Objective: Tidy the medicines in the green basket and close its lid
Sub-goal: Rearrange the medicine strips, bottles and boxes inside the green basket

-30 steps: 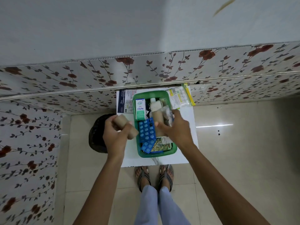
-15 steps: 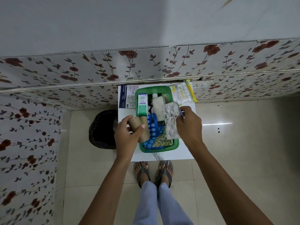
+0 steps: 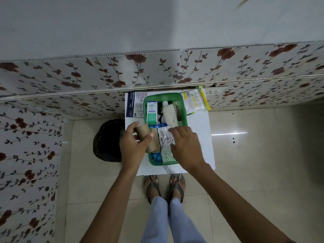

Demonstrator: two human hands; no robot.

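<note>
The green basket (image 3: 184,109) stands open on a small white table (image 3: 201,130), full of medicines. A white and green box (image 3: 151,114) lies at its back left, with a white roll (image 3: 169,113) and a small bottle beside it. My left hand (image 3: 133,146) grips a brown bandage roll (image 3: 142,133) over the basket's left edge; a second brown roll (image 3: 152,142) lies against it. My right hand (image 3: 185,146) rests with spread fingers on a silver foil strip (image 3: 165,139) lying in the basket. Blue blister packs (image 3: 156,156) peek out underneath.
A dark blue and white dressing pack (image 3: 135,106) lies left of the basket, and a clear packet with a yellow edge (image 3: 195,101) lies to its right. A black bin (image 3: 109,140) stands on the floor left of the table. A floral wall runs behind.
My right hand has brought the foil strip down from beside the basket and laid it flat inside. My left hand with the brown roll has shifted slightly over the basket's left edge.
</note>
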